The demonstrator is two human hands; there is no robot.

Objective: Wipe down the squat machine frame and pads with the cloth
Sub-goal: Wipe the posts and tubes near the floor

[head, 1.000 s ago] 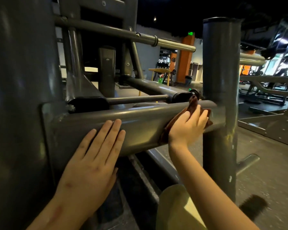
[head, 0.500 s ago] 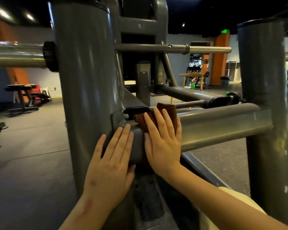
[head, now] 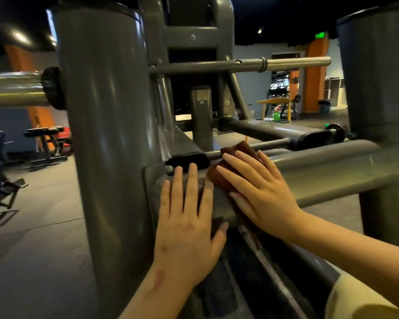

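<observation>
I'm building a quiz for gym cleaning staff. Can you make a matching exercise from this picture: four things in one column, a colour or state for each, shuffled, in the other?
Things:
1. left hand
2. right hand
3. cloth
4. end cap

Colour or state:
A. black
B. brown
C. pressing the cloth
D. flat on the bare frame

Pairs: 1-D, 2-C, 3-B, 4-A

At the left end of the crossbar [head: 327,171], against the left upright [head: 106,134]: left hand [head: 187,217] flat on the joint. Just to its right, right hand [head: 260,192] flat on the cloth [head: 218,179], draped over the crossbar's top. At the crossbar's right end, the right upright [head: 378,88]. Behind and above, a thinner rail [head: 217,65]. Far behind, to the right, a bench [head: 274,102].
</observation>
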